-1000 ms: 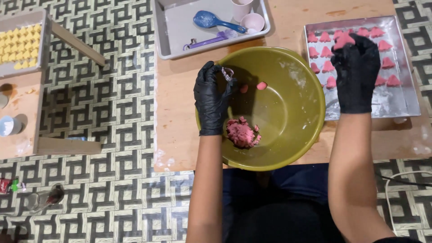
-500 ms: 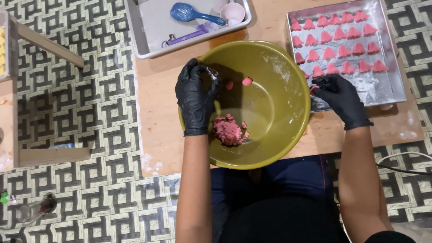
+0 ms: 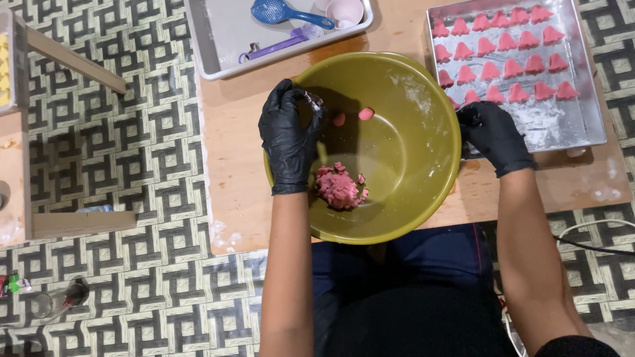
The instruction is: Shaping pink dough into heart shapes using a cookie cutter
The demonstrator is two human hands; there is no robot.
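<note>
A large olive-green bowl (image 3: 403, 192) sits on a low wooden board (image 3: 231, 152) in front of me. A lump of pink dough (image 3: 339, 186) lies inside it, with two small pink bits (image 3: 366, 114) higher on the wall. My left hand (image 3: 288, 135), in a black glove, rests on the bowl's left rim and pinches a small metal cutter. My right hand (image 3: 491, 135), also gloved, is closed at the bowl's right rim, touching the front left corner of a metal baking tray (image 3: 589, 129). Rows of pink shaped pieces (image 3: 506, 49) fill the tray's far half.
A grey tray (image 3: 225, 39) at the back holds a blue scoop (image 3: 281, 11), a purple tool (image 3: 278, 46) and a pale pink cup (image 3: 344, 11). A wooden stand (image 3: 59, 132) is at the left on the patterned floor mat. A cable (image 3: 595, 238) lies at the right.
My right hand has drawn back from over the baking tray to the bowl's right rim. My left hand has stayed on the left rim. The view has shifted.
</note>
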